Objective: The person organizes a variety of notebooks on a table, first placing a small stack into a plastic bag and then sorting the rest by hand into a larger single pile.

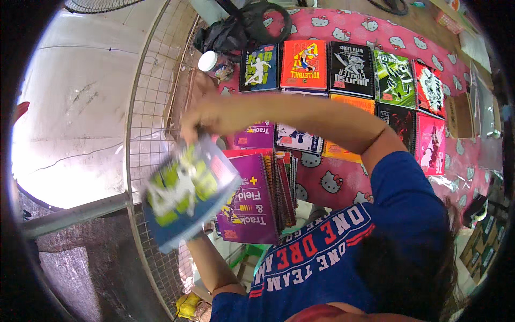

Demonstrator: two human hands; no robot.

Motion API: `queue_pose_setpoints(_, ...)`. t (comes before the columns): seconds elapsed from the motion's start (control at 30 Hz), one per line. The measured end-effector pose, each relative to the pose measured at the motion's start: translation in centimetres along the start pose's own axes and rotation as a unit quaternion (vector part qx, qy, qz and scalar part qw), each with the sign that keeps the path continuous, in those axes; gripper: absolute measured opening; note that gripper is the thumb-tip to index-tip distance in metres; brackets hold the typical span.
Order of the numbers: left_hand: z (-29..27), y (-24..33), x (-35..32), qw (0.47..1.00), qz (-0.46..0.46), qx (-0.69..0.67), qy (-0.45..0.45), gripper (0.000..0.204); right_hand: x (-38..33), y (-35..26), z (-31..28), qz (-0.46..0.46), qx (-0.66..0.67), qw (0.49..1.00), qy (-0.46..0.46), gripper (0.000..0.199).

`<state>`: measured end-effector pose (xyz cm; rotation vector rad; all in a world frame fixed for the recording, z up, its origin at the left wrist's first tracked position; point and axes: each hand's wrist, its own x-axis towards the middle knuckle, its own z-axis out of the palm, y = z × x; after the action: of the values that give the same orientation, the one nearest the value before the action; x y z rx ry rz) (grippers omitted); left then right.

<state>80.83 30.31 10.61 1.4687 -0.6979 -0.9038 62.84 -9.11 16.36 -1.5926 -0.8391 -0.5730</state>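
Observation:
A blue spiral notebook (pixel 185 193) with a green and white cover hangs tilted in front of me at the left, smeared by motion. My right hand (pixel 204 119) reaches across from the right, its fingers closed at the notebook's upper edge. My left forearm (pixel 214 268) rises toward the notebook's lower edge; the notebook hides the left hand. Just right of it is a stack of notebooks with a purple one (pixel 249 201) on top, spiral bindings showing along its right side. My right arm partly covers the middle row of notebooks beyond.
A pink patterned tablecloth (pixel 330 182) carries rows of notebooks, including an orange one (pixel 303 64), a black one (pixel 351 70) and a green one (pixel 395 78). Wire mesh (pixel 147 102) borders the left. A white-lidded jar (pixel 208 61) and a black bag (pixel 222 36) sit at the far left corner.

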Motion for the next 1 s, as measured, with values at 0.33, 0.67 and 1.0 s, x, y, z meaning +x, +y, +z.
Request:
queue_pose_setpoints(0.33,15.4,6.8,-1.5,0.993,-0.007,0.072,-0.094,0.087,-26.1,5.1,-10.2,0.715,-0.528,0.433,0.153,0.089)
queue_pose_setpoints(0.67,20.3,3.2,-5.0,0.844,0.073,0.489,0.207,0.047,-30.1,2.5,-10.0,0.617,-0.481,0.617,-0.084,0.092)
queue_pose_setpoints(1.0,22.0,0.6,-5.5,0.859,0.159,0.426,0.234,0.040,-26.9,6.5,-10.2,0.703,-0.552,0.423,0.149,0.075)
